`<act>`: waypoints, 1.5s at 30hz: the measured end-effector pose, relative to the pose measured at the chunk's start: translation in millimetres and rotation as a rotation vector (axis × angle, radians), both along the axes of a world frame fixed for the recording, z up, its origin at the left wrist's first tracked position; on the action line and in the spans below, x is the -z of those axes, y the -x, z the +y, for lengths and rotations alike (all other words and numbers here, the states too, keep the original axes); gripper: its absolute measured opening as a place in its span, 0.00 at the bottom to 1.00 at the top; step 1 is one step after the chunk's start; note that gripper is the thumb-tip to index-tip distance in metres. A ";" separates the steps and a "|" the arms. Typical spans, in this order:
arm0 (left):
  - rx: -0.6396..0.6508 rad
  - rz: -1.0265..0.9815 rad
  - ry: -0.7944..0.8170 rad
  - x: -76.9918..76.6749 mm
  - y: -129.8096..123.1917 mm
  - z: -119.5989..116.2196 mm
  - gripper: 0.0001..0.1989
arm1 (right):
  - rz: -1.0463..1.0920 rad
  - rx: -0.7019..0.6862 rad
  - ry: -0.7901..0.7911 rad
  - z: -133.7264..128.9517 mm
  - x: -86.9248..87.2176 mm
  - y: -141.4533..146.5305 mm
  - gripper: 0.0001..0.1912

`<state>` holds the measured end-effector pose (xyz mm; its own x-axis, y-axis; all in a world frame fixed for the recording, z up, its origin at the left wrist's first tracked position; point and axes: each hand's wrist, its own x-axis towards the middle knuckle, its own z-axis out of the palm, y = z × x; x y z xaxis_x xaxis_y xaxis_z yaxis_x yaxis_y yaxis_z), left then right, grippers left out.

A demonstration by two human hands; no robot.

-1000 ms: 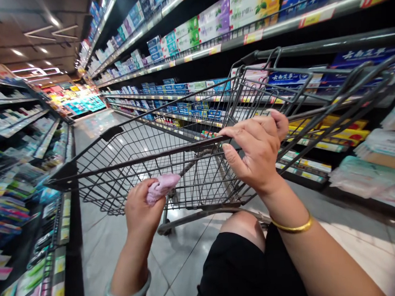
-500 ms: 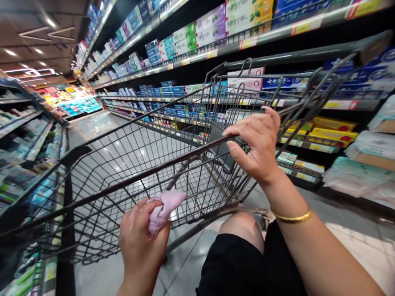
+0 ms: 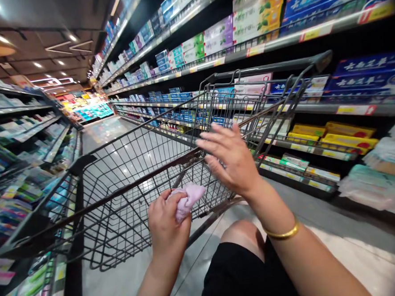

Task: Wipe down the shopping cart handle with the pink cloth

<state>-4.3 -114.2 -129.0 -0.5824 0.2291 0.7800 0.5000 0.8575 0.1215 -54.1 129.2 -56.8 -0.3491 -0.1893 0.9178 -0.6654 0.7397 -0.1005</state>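
A crumpled pale-pink cloth (image 3: 191, 199) is bunched in my left hand (image 3: 168, 221), its fingers wrapped round it, close to the near side of the cart. The wire shopping cart (image 3: 129, 181) stands at an angle across the aisle in front of my knee. Over its near top rail hovers my right hand (image 3: 233, 161), fingers stretched and apart, holding nothing. Whether its underside touches the rail I cannot tell. The cart's push handle (image 3: 276, 65) rises beyond my right hand. Nothing shows inside the basket.
Shelves with boxed goods (image 3: 259, 10) line the right side, yellow boxes (image 3: 347, 134) on a low one. Stacked clear packages (image 3: 381, 190) sit at far right. Another shelf (image 3: 19, 141) runs along the left. The tiled floor (image 3: 107, 129) stretches down the aisle.
My right hand has released the cart's rail and its fingers have spread, shifting left. My left hand with the cloth has moved right. The cart's handle end appears further left in view.
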 end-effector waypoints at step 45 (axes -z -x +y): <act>0.561 -0.708 -0.609 -102.4 -50.6 -11.7 0.34 | -0.121 -0.491 0.282 -108.8 39.7 -39.2 0.45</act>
<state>46.3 -126.0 -26.6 -0.8774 0.2907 0.3816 0.4507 0.2272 0.8633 -14.9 20.3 -96.4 -0.3876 -0.1097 0.9153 -0.8954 0.2807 -0.3456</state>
